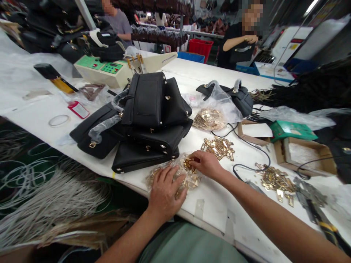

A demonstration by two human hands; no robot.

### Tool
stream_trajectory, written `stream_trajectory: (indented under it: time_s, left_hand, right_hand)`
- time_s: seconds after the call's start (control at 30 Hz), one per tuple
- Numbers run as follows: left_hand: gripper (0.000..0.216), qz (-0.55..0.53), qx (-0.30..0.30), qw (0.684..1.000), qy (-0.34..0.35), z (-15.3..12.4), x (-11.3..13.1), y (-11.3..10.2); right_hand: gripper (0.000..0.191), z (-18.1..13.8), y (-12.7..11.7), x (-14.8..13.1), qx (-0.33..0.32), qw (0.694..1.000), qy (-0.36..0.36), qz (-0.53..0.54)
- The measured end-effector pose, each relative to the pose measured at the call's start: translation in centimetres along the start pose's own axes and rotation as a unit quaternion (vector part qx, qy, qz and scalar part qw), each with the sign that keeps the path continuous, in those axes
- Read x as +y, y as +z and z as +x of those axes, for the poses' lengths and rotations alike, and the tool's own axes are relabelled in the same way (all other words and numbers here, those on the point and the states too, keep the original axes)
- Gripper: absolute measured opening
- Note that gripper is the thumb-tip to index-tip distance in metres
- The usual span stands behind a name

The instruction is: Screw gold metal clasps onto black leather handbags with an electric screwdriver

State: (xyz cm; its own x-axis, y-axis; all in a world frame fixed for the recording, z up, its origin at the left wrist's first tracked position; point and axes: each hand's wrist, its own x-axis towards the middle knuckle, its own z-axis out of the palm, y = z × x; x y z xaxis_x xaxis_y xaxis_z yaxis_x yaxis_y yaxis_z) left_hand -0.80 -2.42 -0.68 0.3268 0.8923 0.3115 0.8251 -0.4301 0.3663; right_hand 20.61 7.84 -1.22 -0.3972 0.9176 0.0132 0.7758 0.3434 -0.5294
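Note:
My left hand (166,190) lies spread over a clear plastic bag (194,181) of small gold metal fittings, pressing on it near the table's front edge. At the bag's mouth, the fingers of my right hand (206,163) are curled on some gold fittings (188,165); how many they grip is hidden. Just behind the bag, black handbags (148,100) are stacked, with gold studs and handles wrapped in plastic. A loose heap of gold fittings (218,147) lies beyond my right hand, and another pile (276,180) is farther right.
Another open bag of fittings (210,118) stands behind the heap. Pliers (323,219) lie at the right, near cardboard boxes (312,157) and a dark cable (260,148). A machine with green panels (104,67) is at the back left. Two people (238,40) work across the table.

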Motion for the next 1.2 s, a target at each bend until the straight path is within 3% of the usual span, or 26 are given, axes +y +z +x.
stream_trajectory:
  time_s: [0.17, 0.3, 0.37, 0.47, 0.67, 0.83, 0.93, 1.07, 1.2]
  left_hand:
    - [0.036, -0.005, -0.006, 1.0, -0.003, 0.0, 0.0, 0.0]
    - [0.035, -0.008, -0.004, 1.0, 0.0, -0.1, -0.1, 0.0]
    - [0.035, -0.008, 0.0, 1.0, 0.002, -0.1, -0.1, 0.1]
    - [0.035, -0.008, -0.001, 1.0, 0.004, 0.0, -0.2, 0.1]
    - [0.036, -0.003, -0.005, 1.0, 0.0, -0.1, -0.2, 0.2]
    - [0.035, 0.0, 0.0, 1.0, 0.004, 0.0, -0.2, 0.2]
    - [0.035, -0.005, 0.004, 1.0, 0.006, 0.0, -0.3, 0.2]
    - [0.035, -0.008, 0.004, 1.0, 0.007, 0.0, -0.3, 0.2]
    - [0.035, -0.006, 0.0, 1.0, 0.005, 0.0, -0.2, 0.2]
  right_hand:
    - [0.014, -1.2, -0.4, 1.5, 0.001, 0.989, 0.052, 0.142]
    - [0.023, -2.1, -0.6, 2.6, -0.011, 0.913, 0.187, 0.362]
    - [0.032, -2.3, -0.5, 2.9, -0.01, 0.874, 0.222, 0.433]
    - [0.038, -2.2, -0.4, 3.1, -0.002, 0.846, 0.231, 0.481]
    - [0.038, -2.3, -0.3, 3.8, 0.001, 0.827, 0.221, 0.516]
    - [0.04, -2.6, -1.5, 4.5, 0.027, 0.833, 0.232, 0.502]
    - [0.05, -2.6, -3.3, 5.2, 0.064, 0.859, 0.223, 0.457]
    - [0.061, -2.6, -5.6, 6.5, 0.13, 0.917, 0.238, 0.294]
    - [0.046, -2.3, -5.1, 6.1, 0.218, 0.952, 0.188, 0.108]
